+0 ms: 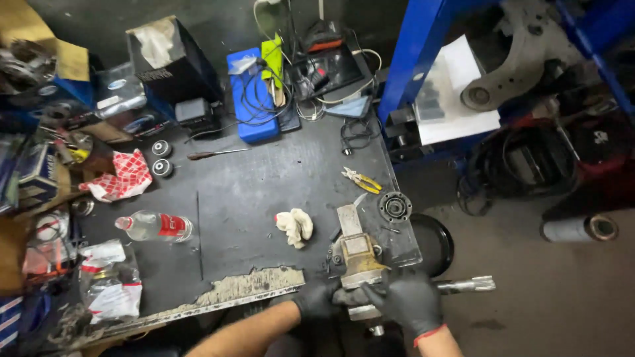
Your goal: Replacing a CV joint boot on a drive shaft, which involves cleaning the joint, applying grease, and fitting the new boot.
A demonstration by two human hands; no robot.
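Two gloved hands are meeting at the near edge of the dark, cluttered surface [264,192], where a bench vise [357,254] is sitting at the corner with a splined metal shaft [463,285] sticking out to the right of it, over the floor. Both hands are wearing black gloves: the left hand [317,299] is curling its fingers around the near end of the vise and the part by it, and the right hand [410,304] is wrapping its fingers over the shaft just beside the vise, so both sets of fingers are closing on metal rather than spreading. To me the person seems to be seating or clamping the shaft, and the next move is probably calling for one hand to be steadying it level while the other is working the vise. Behind them a crumpled white rag [296,226], a round flange [395,206] and yellow-handled pliers [362,180] are lying well apart from the hands.
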